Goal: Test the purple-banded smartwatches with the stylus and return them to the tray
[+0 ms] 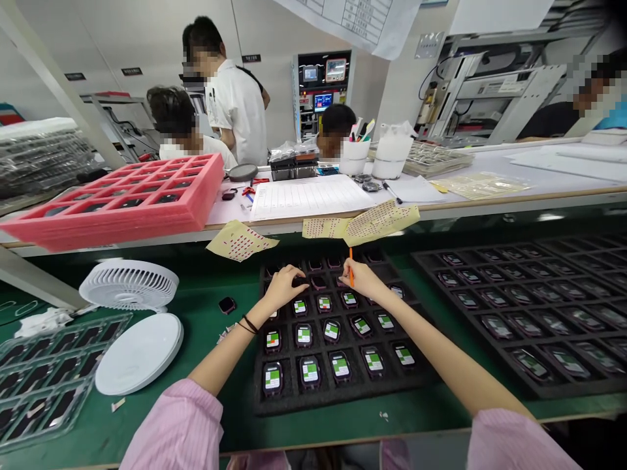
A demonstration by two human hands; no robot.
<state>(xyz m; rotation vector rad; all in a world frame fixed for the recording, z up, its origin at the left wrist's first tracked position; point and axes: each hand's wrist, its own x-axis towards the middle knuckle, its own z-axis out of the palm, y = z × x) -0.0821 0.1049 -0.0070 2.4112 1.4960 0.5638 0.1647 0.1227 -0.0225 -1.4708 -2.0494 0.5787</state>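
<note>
A black foam tray (337,396) in front of me holds rows of smartwatch bodies without straps. Many nearer ones, like this lit watch (309,371), show green and white screens; the watches farther back are dark. My left hand (284,289) reaches over the tray's back left part, thumb and fingers curled around a dark watch (298,281). At the back right of the tray, my right hand (363,279) is closed on a slim orange stick (351,266), held upright like a pen. Its fingertips are beside another dark watch, partly hidden by the hand.
Right of me lies a second foam tray (494,307) of watches. On the left are a white fan (130,285), a clear plastic tray (63,391) and a loose watch (226,305). The shelf carries pink foam (196,209); yellow sticker sheets (240,240) hang from its edge. People sit and stand beyond.
</note>
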